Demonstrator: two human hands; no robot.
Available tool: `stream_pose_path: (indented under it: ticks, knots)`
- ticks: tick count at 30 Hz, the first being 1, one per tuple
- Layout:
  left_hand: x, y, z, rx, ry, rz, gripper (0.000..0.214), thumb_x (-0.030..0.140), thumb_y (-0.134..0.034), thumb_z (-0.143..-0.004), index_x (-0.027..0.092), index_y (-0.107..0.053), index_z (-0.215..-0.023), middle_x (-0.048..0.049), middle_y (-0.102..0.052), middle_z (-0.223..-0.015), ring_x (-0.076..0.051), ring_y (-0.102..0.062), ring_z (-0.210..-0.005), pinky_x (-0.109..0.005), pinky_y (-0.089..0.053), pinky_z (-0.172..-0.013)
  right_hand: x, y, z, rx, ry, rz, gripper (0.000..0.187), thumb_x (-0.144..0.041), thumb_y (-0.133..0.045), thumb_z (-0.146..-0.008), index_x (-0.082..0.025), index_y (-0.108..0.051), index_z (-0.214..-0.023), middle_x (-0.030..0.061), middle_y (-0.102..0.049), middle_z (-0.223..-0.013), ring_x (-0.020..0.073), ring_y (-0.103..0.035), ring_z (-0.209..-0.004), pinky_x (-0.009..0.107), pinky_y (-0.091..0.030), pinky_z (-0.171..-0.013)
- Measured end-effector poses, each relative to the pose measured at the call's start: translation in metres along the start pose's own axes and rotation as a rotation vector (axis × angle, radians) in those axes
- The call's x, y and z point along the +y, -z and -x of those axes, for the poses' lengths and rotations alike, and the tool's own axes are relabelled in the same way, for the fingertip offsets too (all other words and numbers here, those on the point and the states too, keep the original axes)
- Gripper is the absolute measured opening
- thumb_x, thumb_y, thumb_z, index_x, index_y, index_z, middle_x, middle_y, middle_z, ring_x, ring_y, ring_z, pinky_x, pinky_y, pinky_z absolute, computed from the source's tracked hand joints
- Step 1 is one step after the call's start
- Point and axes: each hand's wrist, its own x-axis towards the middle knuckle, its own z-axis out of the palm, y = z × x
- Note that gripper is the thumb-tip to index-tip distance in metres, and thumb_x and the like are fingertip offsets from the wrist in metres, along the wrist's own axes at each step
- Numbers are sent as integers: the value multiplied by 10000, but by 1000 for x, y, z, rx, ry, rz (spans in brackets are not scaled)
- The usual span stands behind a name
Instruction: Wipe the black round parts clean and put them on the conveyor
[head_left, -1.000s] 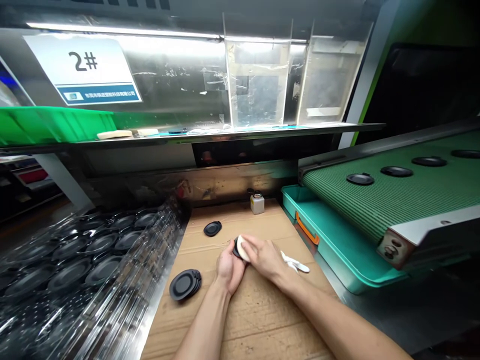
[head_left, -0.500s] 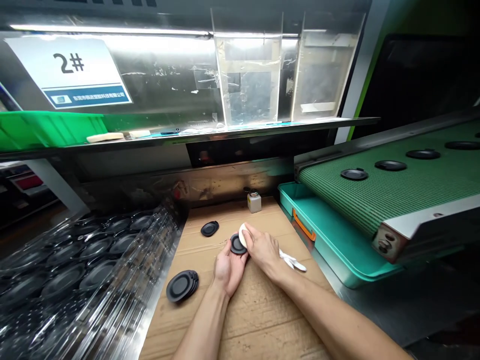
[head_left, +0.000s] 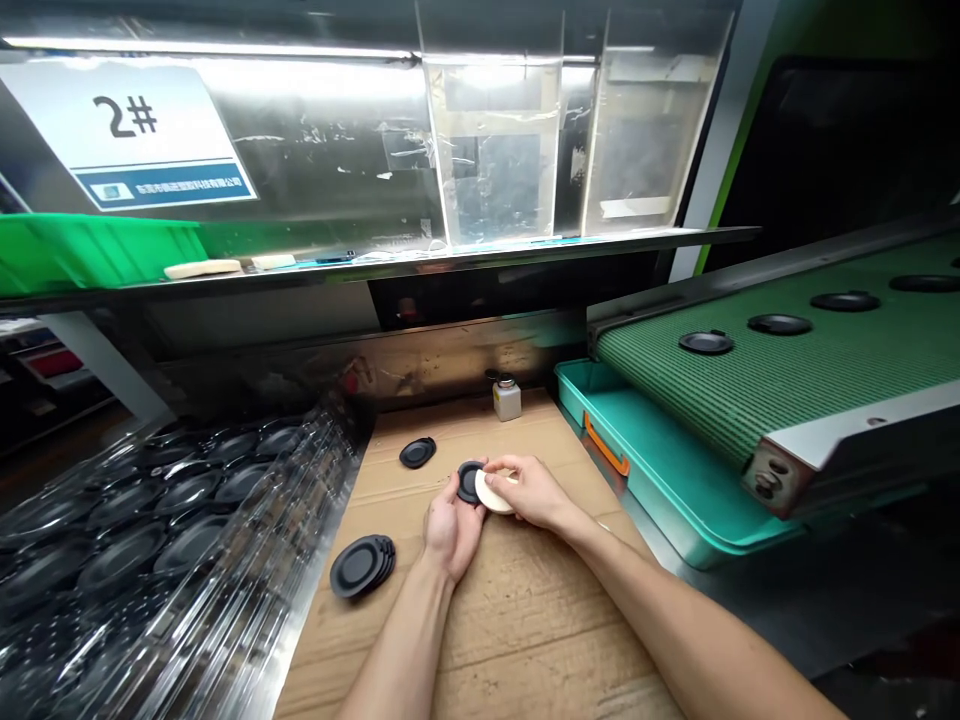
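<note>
Centre of the frame, the bare left hand [head_left: 452, 528] cradles a flat, round black disc [head_left: 468, 482], while the bare right hand [head_left: 536, 492] pinches a round cream-white pad [head_left: 493, 493] over the disc's right side! Lower left of centre, a fanned stack of black discs [head_left: 358, 568] rests on brown cardboard [head_left: 540, 620]; above it, a lone black disc [head_left: 417, 452]. And at right, four more discs [head_left: 780, 325] dot the green ribbed conveyor belt [head_left: 825, 390]!

A green bin [head_left: 97, 255] sits on the metal shelf [head_left: 480, 257] near a "2#" sign [head_left: 142, 140].
</note>
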Motion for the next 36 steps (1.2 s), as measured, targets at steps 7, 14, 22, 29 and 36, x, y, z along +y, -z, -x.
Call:
stream_pose_path:
  ticks: [7, 14, 22, 29, 36]
  knots:
    - [-9, -2, 5, -78, -40, -109, 210, 250, -520, -887, 113, -642, -989, -139, -668, -1093, -258, -617, -1064, -425, -470, -974, -7, -1, 3, -94, -38, -54, 361, -434, -553, -807, -183, -685, -1032, 17, -658, -720, 73, -456, -422, 174, -347, -368]
    - [-7, 0, 4, -58, -59, -124, 229, 253, -522, -888, 125, -640, -1038, -134, -660, -1128, -257, -594, -1107, -435, -458, -988, -2, 11, 1, 43, 105, 183, 283, -328, -565, -795, -175, -734, -963, 57, -721, -915, 180, -646, -820, 256, -485, -735]
    - [-9, -3, 6, -54, -51, -154, 200, 235, -539, -880, 125, -638, -1015, -131, -666, -1107, -250, -608, -1086, -434, -473, -975, -10, 6, 1, 30, 180, 239, 272, -319, -518, -830, -209, -734, -953, 20, -726, -930, 164, -648, -854, 238, -466, -760]
    - [-7, 1, 1, 9, -47, -86, 214, 218, -480, -897, 115, -643, -989, -153, -653, -1145, -258, -604, -1099, -449, -478, -974, -13, 7, 7, 3, 55, 426, 257, -343, -539, -804, -259, -745, -934, 7, -731, -821, 167, -654, -757, 235, -450, -681]
    - [-7, 5, -1, 14, -73, -51, 227, 224, -476, -904, 117, -643, -1014, -154, -648, -1157, -250, -602, -1106, -444, -475, -985, -14, 5, 5, 59, 63, 448, 297, -373, -516, -837, -266, -732, -1011, 15, -734, -913, 181, -657, -859, 247, -457, -753]
